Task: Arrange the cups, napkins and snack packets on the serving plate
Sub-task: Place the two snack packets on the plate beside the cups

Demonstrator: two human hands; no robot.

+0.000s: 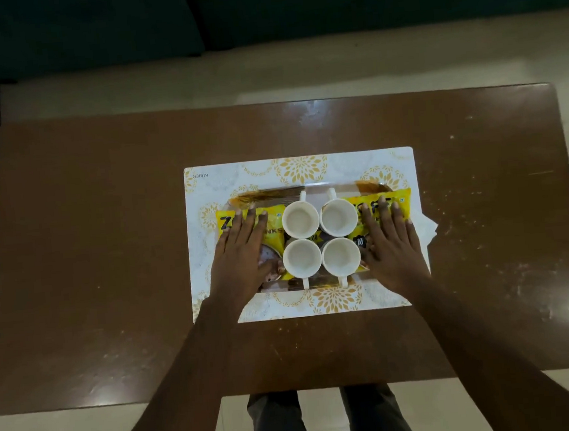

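Note:
Several white cups [300, 219] stand in a square block in the middle of the clear serving plate [267, 196], handles pointing out front and back. A yellow snack packet [270, 230] lies on the plate's left part, and my left hand [241, 250] rests flat on it with fingers apart. A second yellow snack packet [402, 198] lies on the right part under my right hand [390, 240], also flat and spread. A white napkin [427, 228] sticks out from beneath the right packet past the plate's right edge.
The plate sits on a white placemat [238, 174] with gold flower prints, centred on a brown wooden table [105, 231]. A dark sofa [258, 8] stands beyond the table's far edge. My legs show below the near edge.

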